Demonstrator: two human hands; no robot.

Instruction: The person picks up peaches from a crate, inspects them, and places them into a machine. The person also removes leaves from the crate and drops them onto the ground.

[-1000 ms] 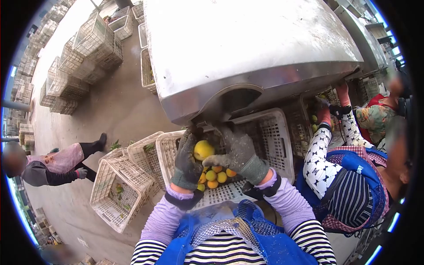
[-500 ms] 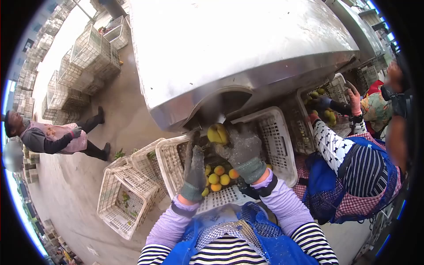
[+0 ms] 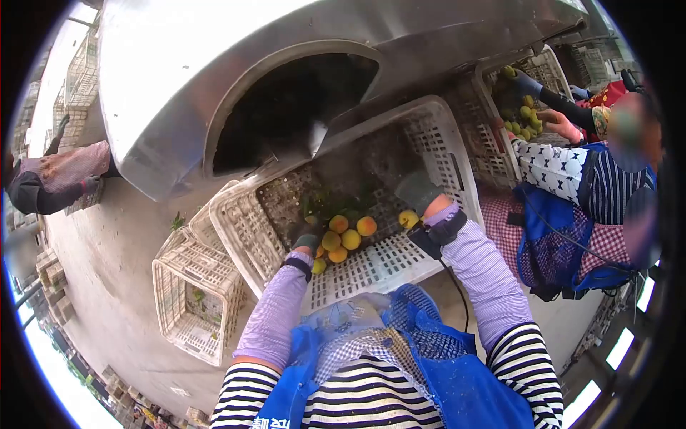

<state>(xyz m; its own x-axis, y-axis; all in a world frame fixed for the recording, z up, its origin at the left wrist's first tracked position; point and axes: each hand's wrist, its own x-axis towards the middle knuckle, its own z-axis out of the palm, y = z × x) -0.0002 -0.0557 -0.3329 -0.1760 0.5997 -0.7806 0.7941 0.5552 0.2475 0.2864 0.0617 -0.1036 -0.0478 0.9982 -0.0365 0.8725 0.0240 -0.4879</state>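
A white plastic crate [image 3: 239, 227] stands below the dark opening of a metal machine [image 3: 161, 132]. Several yellow-orange fruits [image 3: 341, 240] lie in its near left part, and one more fruit [image 3: 408, 219] is near its right side. My left hand [image 3: 306, 234], in a dark glove, reaches into the crate beside the fruits; its fingers are blurred. Gloved in grey, my right hand [image 3: 418, 191] is low inside the crate's right half, above the single fruit, with its fingers smeared by motion. What either hand holds, if anything, cannot be made out.
Another crate [image 3: 204, 268] lies on its side at the left. Co-workers [image 3: 572, 193] at the right handle green fruits in a further crate [image 3: 509, 168]. A person in a pink apron [image 3: 71, 168] is at the far left. Leaves lie on the floor.
Both my hands have moved down into the crate and farther apart. The yellow-green fruit between them no longer shows there. The view has shifted, so the machine opening appears larger and farther left.
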